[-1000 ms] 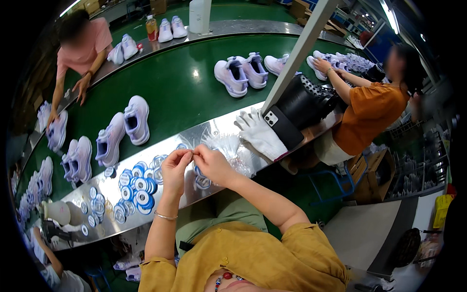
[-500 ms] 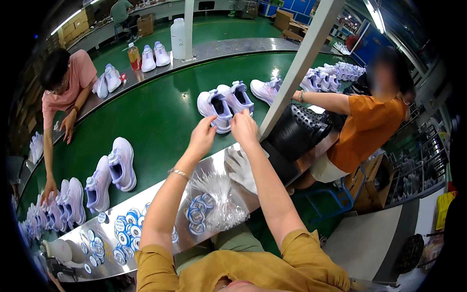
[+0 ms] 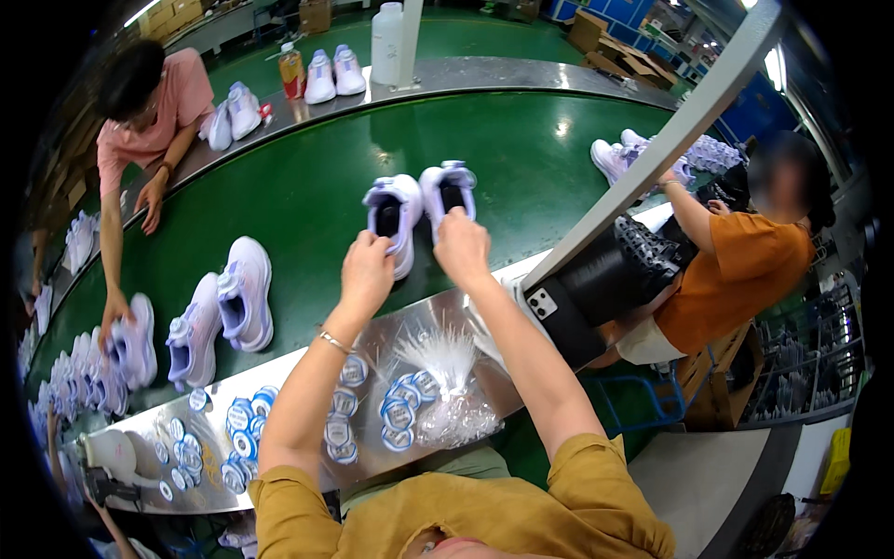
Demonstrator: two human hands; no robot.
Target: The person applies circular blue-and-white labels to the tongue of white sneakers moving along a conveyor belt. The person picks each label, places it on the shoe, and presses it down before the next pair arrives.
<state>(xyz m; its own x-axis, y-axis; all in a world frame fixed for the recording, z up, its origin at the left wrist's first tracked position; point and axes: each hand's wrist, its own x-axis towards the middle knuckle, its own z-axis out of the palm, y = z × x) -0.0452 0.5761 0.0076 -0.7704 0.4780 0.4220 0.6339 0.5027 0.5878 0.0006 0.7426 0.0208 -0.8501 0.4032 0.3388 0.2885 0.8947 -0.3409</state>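
In front of me on the green conveyor belt [image 3: 307,172] are two white and lavender sneakers with dark insides. My left hand [image 3: 368,272] has its fingers closed on the near end of the left sneaker [image 3: 404,222]. The right sneaker [image 3: 431,197] is gripped at its near end by my right hand [image 3: 462,246]; part of it is hidden behind the fingers. Below my arms, a metal shelf [image 3: 368,447] carries round blue-and-white tags [image 3: 400,415] and a bundle of clear plastic fasteners [image 3: 447,373].
Another pair of sneakers [image 3: 245,293] stands on the belt to my left. Beyond it a co-worker in pink [image 3: 163,116] touches a row of shoes [image 3: 84,373]. At right are a slanted post [image 3: 652,154], a black machine [image 3: 596,279] and a co-worker in orange [image 3: 754,256].
Both hands have closed on the sneakers, which now stand a little further apart and more to the left. My view has swung left. The orange-clad co-worker's sneaker has moved further from my pair.
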